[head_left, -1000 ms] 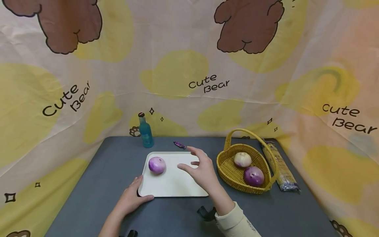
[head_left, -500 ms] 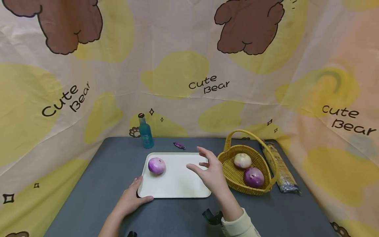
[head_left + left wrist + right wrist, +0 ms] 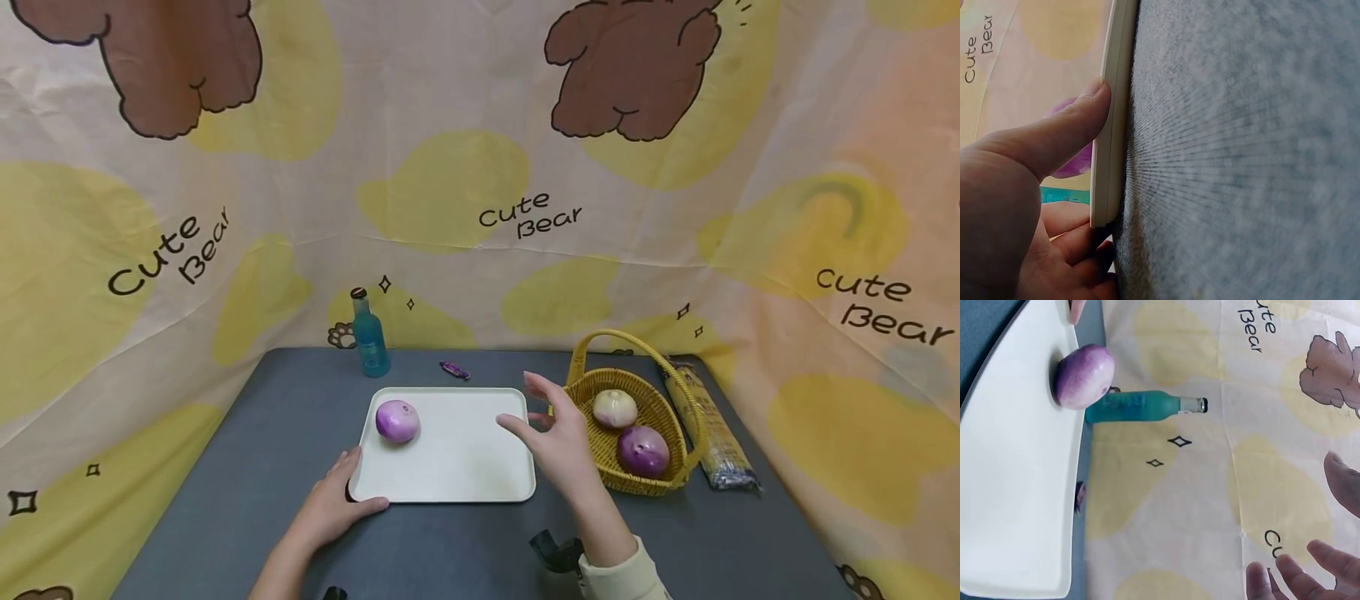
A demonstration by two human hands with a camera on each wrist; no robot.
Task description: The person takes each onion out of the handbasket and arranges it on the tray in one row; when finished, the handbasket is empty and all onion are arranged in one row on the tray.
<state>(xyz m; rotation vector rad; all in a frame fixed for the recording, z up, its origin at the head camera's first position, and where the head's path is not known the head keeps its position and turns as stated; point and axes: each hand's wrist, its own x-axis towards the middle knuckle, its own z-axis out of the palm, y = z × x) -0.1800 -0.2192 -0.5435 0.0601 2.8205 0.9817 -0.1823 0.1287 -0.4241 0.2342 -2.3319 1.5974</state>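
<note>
My left hand holds the near left corner of a white tray. In the left wrist view its thumb lies against the tray's rim, and the other fingers sit around the corner. A purple onion rests at the tray's left side. Over the tray's right edge hovers my right hand, fingers spread and bent a little, holding nothing. Just beyond it stands a yellow wicker basket, with a whitish onion and a darker purple onion inside.
Behind the tray are a blue-green bottle and a small purple wrapped candy. A long clear and yellow packet lies right of the basket. The basket's tall handle arches above it. A printed cloth hangs behind the grey table.
My right hand has drifted right, from above the tray toward the basket, still with fingers apart. The left hand and the purple onion on the tray have stayed put.
</note>
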